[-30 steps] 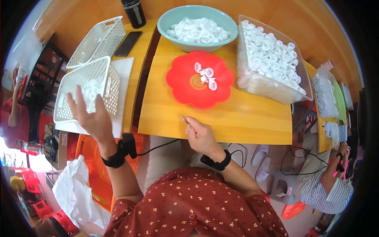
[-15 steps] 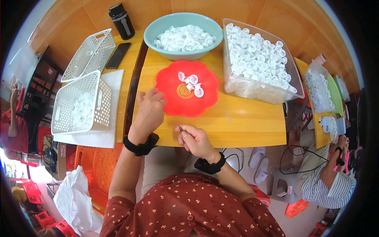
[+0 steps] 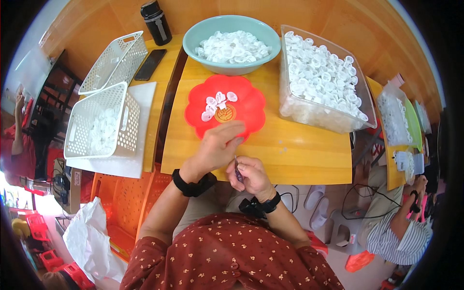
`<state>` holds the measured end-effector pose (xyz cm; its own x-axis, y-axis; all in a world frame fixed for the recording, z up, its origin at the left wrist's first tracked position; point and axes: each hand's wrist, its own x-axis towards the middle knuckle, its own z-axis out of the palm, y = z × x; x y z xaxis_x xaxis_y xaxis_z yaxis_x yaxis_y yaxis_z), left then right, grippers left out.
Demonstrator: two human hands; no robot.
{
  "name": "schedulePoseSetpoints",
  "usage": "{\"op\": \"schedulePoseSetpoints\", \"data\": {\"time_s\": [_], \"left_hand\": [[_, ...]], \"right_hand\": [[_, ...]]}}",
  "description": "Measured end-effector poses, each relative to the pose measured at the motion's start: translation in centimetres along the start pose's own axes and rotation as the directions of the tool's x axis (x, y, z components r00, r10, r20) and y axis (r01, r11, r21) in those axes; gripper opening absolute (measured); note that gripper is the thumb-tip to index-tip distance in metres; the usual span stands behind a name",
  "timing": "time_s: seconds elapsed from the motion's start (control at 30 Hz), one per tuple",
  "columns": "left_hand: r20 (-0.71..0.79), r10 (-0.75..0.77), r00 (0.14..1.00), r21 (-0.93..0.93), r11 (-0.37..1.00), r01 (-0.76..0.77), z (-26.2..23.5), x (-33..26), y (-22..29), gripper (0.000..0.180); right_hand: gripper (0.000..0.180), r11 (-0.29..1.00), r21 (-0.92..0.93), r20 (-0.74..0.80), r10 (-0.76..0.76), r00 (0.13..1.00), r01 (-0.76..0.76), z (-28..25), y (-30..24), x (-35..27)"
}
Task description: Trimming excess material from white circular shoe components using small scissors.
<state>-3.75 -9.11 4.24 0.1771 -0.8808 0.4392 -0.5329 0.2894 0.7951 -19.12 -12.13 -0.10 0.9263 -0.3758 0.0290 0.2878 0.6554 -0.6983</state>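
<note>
My left hand [image 3: 218, 147] is above the near edge of a red flower-shaped plate [image 3: 193, 104], fingers pressed together and pointing right. What lies between its fingers and thumb, if anything, I cannot make out. Just below it, at the table's front edge, my right hand [image 3: 252, 178] is closed around a small pointed tool with a dark purple handle [image 3: 238, 172], its thin tip upward. Several small white round plastic caps with tabs [image 3: 211, 101] lie grouped on the plate, up and left of its gold emblem.
Behind the plate stands a teal basin [image 3: 191, 50] heaped with white pieces. To its right is a clear bin [image 3: 319, 118] full of white caps. Two white perforated baskets [image 3: 89, 145] [image 3: 92, 79], a phone [image 3: 150, 65] and a black bottle [image 3: 156, 24] are left. Another person sits far right.
My left hand has moved right and down, close to my right hand. The caps on the plate have shifted left. The tool in my right hand now shows more clearly.
</note>
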Motion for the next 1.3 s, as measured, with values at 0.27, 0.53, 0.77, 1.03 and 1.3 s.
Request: {"op": "schedulePoseSetpoints", "data": {"time_s": [0.27, 0.53, 0.77, 1.03, 1.3], "left_hand": [[-0.298, -0.091, 0.95, 0.744, 0.602, 0.291, -4.1, 1.6, -1.5, 0.02], [-0.253, -0.185, 0.95, 0.456, 0.843, 0.286, -3.1, 1.6, -5.4, 0.021], [-0.274, 0.014, 0.962, 0.589, 0.793, 0.156, -1.3, 1.8, -3.6, 0.02], [-0.079, -0.075, 0.994, 0.665, 0.739, 0.109, -1.2, 2.1, -3.7, 0.01], [-0.273, 0.035, 0.961, 0.395, 0.915, 0.079, -2.7, 0.2, -2.8, 0.009]], "right_hand": [[0.024, 1.0, -0.011, -0.018, 0.012, 1.0, -0.013, 0.1, -0.2, 0.3], [0.024, 0.999, -0.021, -0.019, 0.04, 0.999, -0.04, 0.5, -0.1, 0.4], [0.024, 1.0, -0.009, -0.042, 0.03, 0.999, -0.03, 0.4, -0.2, 0.6], [0.024, 0.999, -0.039, -0.027, 0.025, 0.999, -0.027, 0.5, -0.3, 0.7], [0.023, 0.994, -0.087, -0.088, 0.056, 0.995, -0.063, 0.7, 0.1, 0.5]]}}
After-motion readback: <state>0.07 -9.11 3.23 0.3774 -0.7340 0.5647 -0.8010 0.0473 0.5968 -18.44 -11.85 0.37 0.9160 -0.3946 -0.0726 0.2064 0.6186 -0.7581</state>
